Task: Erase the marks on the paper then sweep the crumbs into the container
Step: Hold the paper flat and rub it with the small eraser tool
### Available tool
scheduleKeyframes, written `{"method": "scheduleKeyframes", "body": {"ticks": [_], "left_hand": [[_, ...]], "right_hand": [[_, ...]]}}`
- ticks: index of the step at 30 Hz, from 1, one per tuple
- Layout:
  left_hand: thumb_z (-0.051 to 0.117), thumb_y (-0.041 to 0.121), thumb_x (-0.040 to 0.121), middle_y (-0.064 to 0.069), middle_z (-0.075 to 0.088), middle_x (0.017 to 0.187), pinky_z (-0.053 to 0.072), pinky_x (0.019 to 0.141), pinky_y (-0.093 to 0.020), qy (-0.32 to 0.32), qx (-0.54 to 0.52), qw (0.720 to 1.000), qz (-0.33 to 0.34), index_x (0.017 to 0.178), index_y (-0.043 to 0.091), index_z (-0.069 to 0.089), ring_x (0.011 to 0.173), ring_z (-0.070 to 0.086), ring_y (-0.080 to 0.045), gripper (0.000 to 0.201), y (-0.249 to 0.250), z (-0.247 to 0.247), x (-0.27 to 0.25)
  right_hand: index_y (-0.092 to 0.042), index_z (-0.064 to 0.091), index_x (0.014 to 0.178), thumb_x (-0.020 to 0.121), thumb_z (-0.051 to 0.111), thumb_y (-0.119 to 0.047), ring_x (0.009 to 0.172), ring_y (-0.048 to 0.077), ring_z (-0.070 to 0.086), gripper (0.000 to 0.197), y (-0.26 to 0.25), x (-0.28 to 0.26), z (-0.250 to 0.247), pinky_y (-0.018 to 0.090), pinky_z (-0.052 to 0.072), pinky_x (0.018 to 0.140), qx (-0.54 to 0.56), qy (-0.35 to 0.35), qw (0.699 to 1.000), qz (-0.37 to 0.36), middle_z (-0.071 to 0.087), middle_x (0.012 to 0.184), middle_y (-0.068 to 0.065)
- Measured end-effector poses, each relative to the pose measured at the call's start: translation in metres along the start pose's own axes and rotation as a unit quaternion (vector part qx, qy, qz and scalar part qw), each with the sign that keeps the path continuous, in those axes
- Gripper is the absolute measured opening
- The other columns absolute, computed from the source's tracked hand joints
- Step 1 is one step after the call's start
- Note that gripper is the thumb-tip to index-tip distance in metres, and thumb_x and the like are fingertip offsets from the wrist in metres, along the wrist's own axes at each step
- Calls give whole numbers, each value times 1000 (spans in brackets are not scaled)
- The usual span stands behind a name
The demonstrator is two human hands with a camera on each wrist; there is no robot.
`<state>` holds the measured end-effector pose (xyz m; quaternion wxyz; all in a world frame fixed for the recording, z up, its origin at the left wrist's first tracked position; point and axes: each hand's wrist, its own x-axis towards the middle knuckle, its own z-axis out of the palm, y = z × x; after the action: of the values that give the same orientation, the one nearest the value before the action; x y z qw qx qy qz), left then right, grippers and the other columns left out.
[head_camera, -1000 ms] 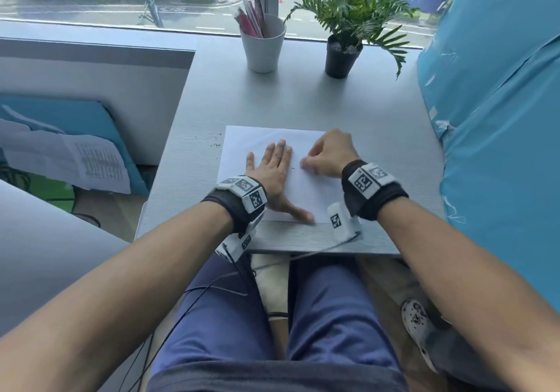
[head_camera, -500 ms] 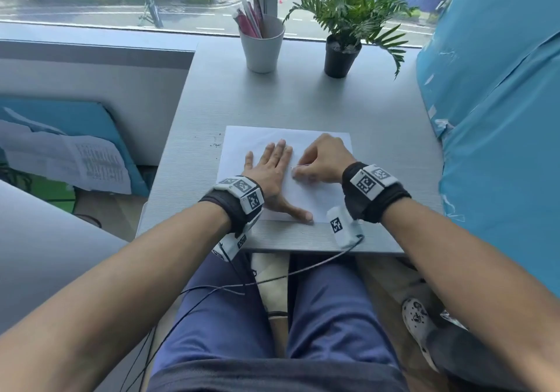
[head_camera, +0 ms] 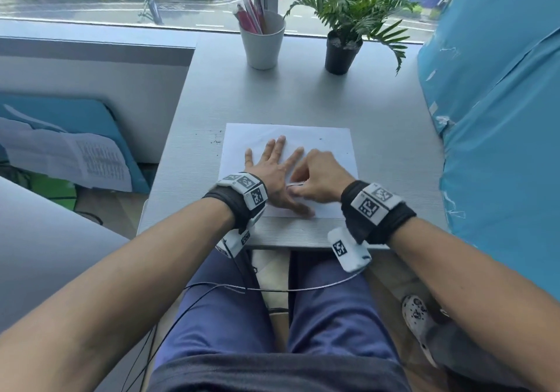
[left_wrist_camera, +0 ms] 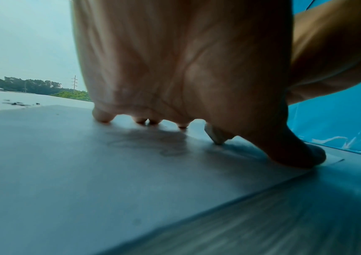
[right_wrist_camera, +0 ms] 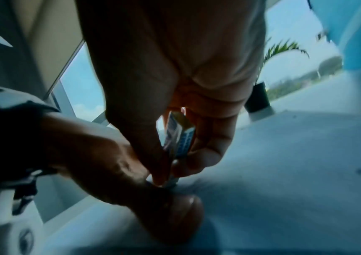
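A white sheet of paper (head_camera: 321, 140) lies on the grey desk (head_camera: 303, 94) near its front edge. My left hand (head_camera: 272, 164) presses flat on the paper with straight, spread fingers. My right hand (head_camera: 315, 176) is curled beside it, over the left thumb, and pinches an eraser (right_wrist_camera: 180, 136) in a blue and yellow sleeve. The eraser's tip (left_wrist_camera: 213, 136) touches the paper between my left forefinger and thumb. Dark crumbs (head_camera: 215, 140) lie scattered on the desk just off the paper's far left corner, and show as crumbs (left_wrist_camera: 15, 103) in the left wrist view.
A white cup (head_camera: 263, 43) holding pens stands at the back of the desk, with a potted plant (head_camera: 344, 43) to its right. A blue covered surface (head_camera: 500, 103) borders the desk's right side. The desk's front edge is just below my wrists.
My right hand has slid left and toward me across the paper with the eraser, ending over my left thumb. The left hand has stayed flat in place.
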<state>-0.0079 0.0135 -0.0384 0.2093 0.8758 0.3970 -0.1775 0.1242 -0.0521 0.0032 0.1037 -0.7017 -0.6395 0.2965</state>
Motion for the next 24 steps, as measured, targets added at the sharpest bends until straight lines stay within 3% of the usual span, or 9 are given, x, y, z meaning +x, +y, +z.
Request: {"method": "scheduleKeyframes", "body": {"ticks": [4, 8, 10, 12, 15, 17, 20, 22, 24], "left_hand": [[54, 103, 38, -3, -40, 156, -18, 110, -67, 6, -12, 1000, -1, 152, 42, -23, 145, -33, -26, 150, 1, 0, -2], [52, 103, 37, -2, -42, 155, -15, 112, -69, -2, 0, 1000, 2, 149, 42, -28, 145, -34, -26, 151, -1, 1, -1], [52, 104, 36, -1, -41, 156, -17, 112, -67, 0, -12, 1000, 2, 150, 43, -25, 145, -34, -24, 151, -1, 2, -2], [53, 103, 36, -1, -40, 156, -18, 112, -66, 5, -18, 1000, -1, 151, 43, -23, 145, -34, -24, 151, 0, 1, -4], [55, 101, 39, -2, -43, 154, -17, 112, -67, -1, -8, 1000, 1, 150, 41, -27, 144, -35, -24, 151, 0, 0, -3], [56, 101, 39, -1, -42, 155, -17, 112, -66, -2, -3, 1000, 2, 150, 42, -27, 145, -35, -23, 150, -1, 0, -3], [55, 102, 38, -1, -40, 156, -19, 112, -64, 2, -7, 1000, -7, 151, 43, -24, 146, -33, -24, 151, 1, 0, -4], [55, 102, 40, -2, -42, 155, -18, 111, -66, -4, 0, 1000, -12, 150, 41, -27, 145, -34, -25, 150, 2, 0, -2], [54, 102, 40, -2, -44, 154, -17, 111, -68, 0, 10, 1000, -11, 149, 41, -30, 144, -35, -25, 151, 2, 1, 1]], "right_hand": [[-13, 78, 75, 71, 79, -24, 65, 7, 61, 12, 20, 15, -18, 17, 43, 62, 41, 116, 990, 76, 73, 72, 1], [-10, 76, 72, 74, 78, -20, 58, 6, 59, 10, 0, 0, -3, 19, 45, 59, -14, 1, 1000, -1, 69, 65, -2], [-13, 77, 72, 71, 81, -24, 55, 2, 58, 12, 13, 11, -17, 20, 52, 61, 14, 40, 998, 54, 70, 63, -3], [-13, 79, 75, 69, 80, -26, 58, 7, 62, 14, 21, 18, -23, 26, 58, 70, 31, 100, 991, 82, 73, 68, 1], [-7, 77, 75, 74, 77, -21, 69, 19, 68, 14, 2, 3, -8, 31, 56, 69, -32, 20, 999, -7, 74, 72, 5], [-7, 78, 74, 74, 78, -19, 64, 16, 66, 12, 3, 2, -9, 29, 56, 68, -27, 7, 1000, -9, 72, 69, 2], [-12, 79, 78, 70, 79, -24, 62, 8, 63, 14, 17, 15, -21, 25, 57, 73, 15, 110, 992, 58, 73, 72, 0], [-11, 77, 76, 73, 77, -21, 64, 10, 62, 10, 6, 8, -10, 22, 51, 67, -9, 62, 998, 27, 71, 72, -1], [-10, 75, 70, 73, 75, -16, 57, 7, 58, 7, -6, -6, 0, 22, 47, 59, -16, -2, 1000, -23, 66, 62, -3]]}}
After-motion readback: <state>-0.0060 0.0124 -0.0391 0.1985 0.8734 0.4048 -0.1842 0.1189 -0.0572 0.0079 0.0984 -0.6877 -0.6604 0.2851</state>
